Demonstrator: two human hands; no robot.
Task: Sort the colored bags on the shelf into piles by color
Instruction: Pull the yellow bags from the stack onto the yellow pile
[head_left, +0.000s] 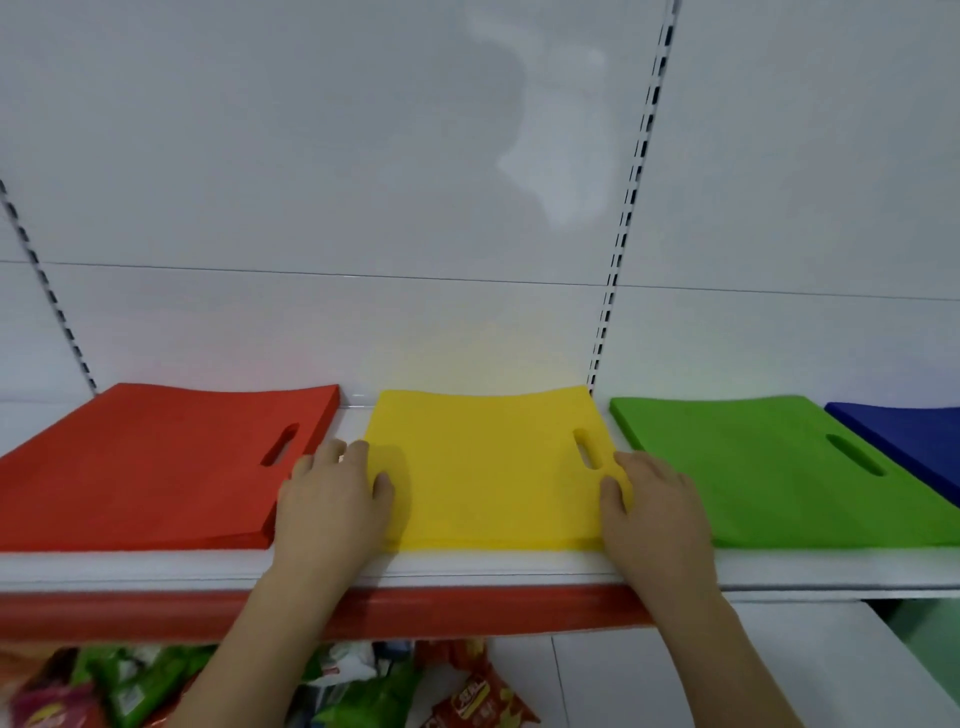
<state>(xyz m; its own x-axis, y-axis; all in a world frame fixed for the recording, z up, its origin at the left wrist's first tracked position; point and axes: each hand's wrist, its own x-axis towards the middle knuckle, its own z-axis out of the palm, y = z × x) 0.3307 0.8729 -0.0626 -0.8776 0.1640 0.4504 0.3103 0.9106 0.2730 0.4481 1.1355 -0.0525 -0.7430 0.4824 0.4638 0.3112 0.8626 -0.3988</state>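
Note:
Four flat piles of bags lie side by side on the white shelf (467, 569): a red pile (156, 467) at the left, a yellow pile (488, 478) in the middle, a green pile (769, 478) to its right, and a blue pile (914, 441) cut off by the frame's right edge. Each visible top bag has a slot handle. My left hand (332, 504) holds the yellow pile's left edge, thumb on top. My right hand (654, 509) holds its right edge, thumb on top beside the handle slot.
The shelf has a red front strip (467, 613) and a white back panel with slotted uprights (628, 208). Below, on a lower level, lie several snack packets (363, 686) in green and red wrappers.

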